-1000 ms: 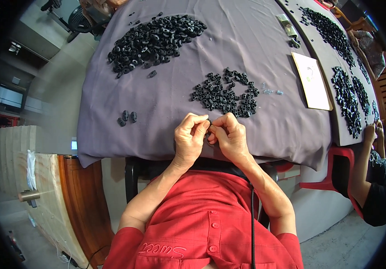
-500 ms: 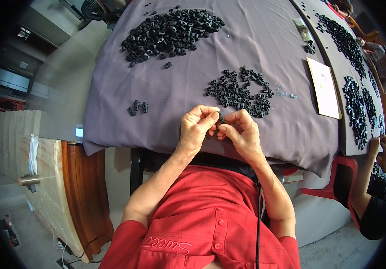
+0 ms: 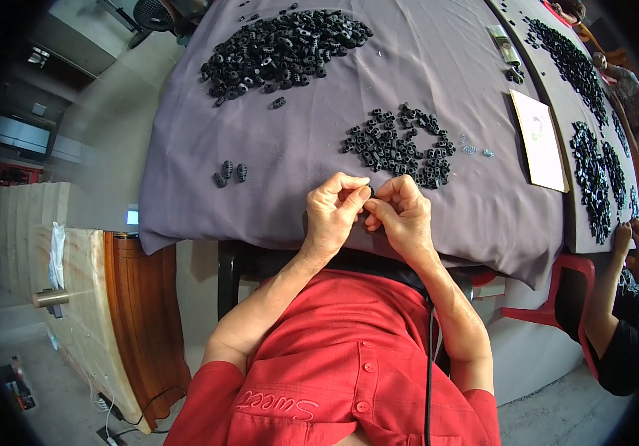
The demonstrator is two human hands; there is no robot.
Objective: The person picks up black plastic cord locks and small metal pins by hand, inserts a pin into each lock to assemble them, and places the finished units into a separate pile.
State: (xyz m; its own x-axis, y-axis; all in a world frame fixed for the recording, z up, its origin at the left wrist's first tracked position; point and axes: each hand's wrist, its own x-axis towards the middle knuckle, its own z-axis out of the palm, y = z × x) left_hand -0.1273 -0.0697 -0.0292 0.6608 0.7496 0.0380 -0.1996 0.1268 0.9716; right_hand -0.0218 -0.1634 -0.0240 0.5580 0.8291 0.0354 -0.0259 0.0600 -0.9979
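My left hand (image 3: 332,208) and my right hand (image 3: 403,212) meet over the near part of the cloth-covered table. Between their pinched fingertips is a small black cord lock (image 3: 371,192), mostly hidden by the fingers. Just beyond my hands lies a pile of small black plastic pieces (image 3: 386,141) with openings in them. Beside it on the right are a few tiny metal springs (image 3: 469,149). To the left, three ribbed oval black pieces (image 3: 228,172) lie together.
A large heap of ribbed black pieces (image 3: 282,52) sits at the far left. On the right are a white board (image 3: 539,137) and a tube (image 3: 504,44). Other people's hands (image 3: 629,234) work at the adjoining table, near a red chair (image 3: 550,312).
Both hands stay pinched together and have shifted slightly, with the fingertips now covering more of the black piece. The view has moved a little; the piles look the same.
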